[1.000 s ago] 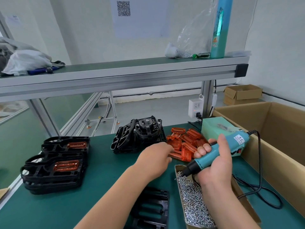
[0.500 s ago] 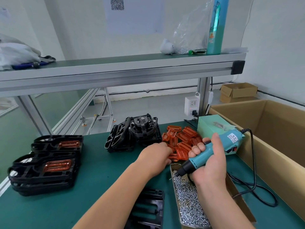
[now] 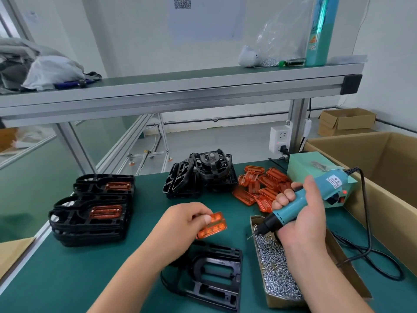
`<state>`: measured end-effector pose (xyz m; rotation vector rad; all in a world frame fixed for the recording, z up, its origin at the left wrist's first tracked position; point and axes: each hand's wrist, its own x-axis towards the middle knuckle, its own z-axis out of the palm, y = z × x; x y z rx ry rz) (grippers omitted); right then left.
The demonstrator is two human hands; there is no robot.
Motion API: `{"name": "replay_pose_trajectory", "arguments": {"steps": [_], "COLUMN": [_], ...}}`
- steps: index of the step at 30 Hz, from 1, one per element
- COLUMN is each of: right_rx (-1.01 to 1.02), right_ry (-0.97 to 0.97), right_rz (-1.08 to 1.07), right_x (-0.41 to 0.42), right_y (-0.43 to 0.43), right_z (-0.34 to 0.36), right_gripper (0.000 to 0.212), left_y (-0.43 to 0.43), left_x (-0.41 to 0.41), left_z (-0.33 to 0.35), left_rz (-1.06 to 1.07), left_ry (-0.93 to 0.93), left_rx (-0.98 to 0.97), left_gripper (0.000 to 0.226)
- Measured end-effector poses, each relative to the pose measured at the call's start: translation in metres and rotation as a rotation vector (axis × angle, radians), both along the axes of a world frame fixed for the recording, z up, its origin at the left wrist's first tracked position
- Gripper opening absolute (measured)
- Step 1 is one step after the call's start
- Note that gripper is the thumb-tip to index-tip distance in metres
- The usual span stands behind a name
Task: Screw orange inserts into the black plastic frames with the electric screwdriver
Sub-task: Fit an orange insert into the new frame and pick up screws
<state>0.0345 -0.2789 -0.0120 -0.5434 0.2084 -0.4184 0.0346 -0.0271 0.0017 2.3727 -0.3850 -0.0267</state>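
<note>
Nearest us, at the bottom centre of the frame, one black frame (image 3: 216, 274) lies flat on the green bench (image 3: 67, 267). Our left forearm crosses its left edge. Just right of it a long tray (image 3: 284, 302) holds a heap of small silver screws (image 3: 276, 265).

Above the frame's far edge, our left hand (image 3: 180, 224) has its grip clamped on a single orange insert (image 3: 213, 225), thumb on top and fingers underneath. Whether the insert touches the frame we cannot tell.

To the right, our right hand (image 3: 302, 222) has its grip clamped around the teal screwdriver (image 3: 329, 182). The tool is tilted, and its bit points down and to the left at the far end of the tray. A black cord (image 3: 370, 245) loops from the tool across the bench at lower right.

Further back on the left stands a stack of frames (image 3: 92, 213) with orange pieces already set in the top ones. In the middle sits a loose heap of bare frames (image 3: 198, 175), and just right of it a pile of inserts (image 3: 264, 186). Behind that pile we see a pale green box (image 3: 309, 163), and an open cardboard box (image 3: 383, 168) fills the right edge.

Farthest away, a metal shelf (image 3: 180, 86) spans the upper frame.
</note>
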Motion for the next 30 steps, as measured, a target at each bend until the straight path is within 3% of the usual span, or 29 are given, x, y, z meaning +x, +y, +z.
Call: {"name": "replay_pose_trajectory", "arguments": {"steps": [6, 13, 24, 30], "right_rx": [-0.043, -0.051, -0.065, -0.081], "right_ry": [-0.025, -0.026, -0.044, -0.047], "right_rz": [0.027, 0.036, 0.051, 0.053], "right_x": [-0.003, -0.005, -0.003, -0.002], "right_y": [0.006, 0.008, 0.009, 0.009], "right_z": [0.003, 0.002, -0.001, -0.002], "right_gripper": [0.031, 0.031, 0.030, 0.031], "left_y": [0.022, 0.027, 0.028, 0.017], "left_x": [-0.034, -0.037, -0.037, -0.041], "left_z": [-0.006, -0.012, -0.014, -0.016], "left_rz": [-0.067, -0.054, -0.060, -0.189], "left_ry": [0.023, -0.080, -0.088, -0.194], "left_rx": [-0.050, -0.019, 0.019, 0.195], "left_gripper": [0.038, 0.033, 0.021, 0.011]}}
